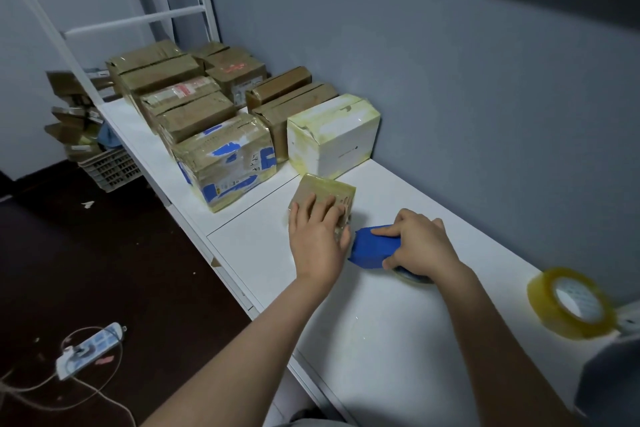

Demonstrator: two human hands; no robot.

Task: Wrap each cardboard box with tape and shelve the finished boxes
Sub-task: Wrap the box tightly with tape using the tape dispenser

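Small cardboard box (328, 191) sits at frame centre on the white table (398, 350). Left hand (317, 236) lies on its top, fingers straight and spread. Right hand (420, 243), fingers curled, grips the blue tape dispenser (372, 246) just right of the box. Taped boxes (225, 163) are ranked upper left. A spare tape roll (571, 302) stands at the right edge.

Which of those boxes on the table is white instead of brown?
The white box at the near end of the row against the wall, just behind the small box under the left hand. All others are brown cardboard.
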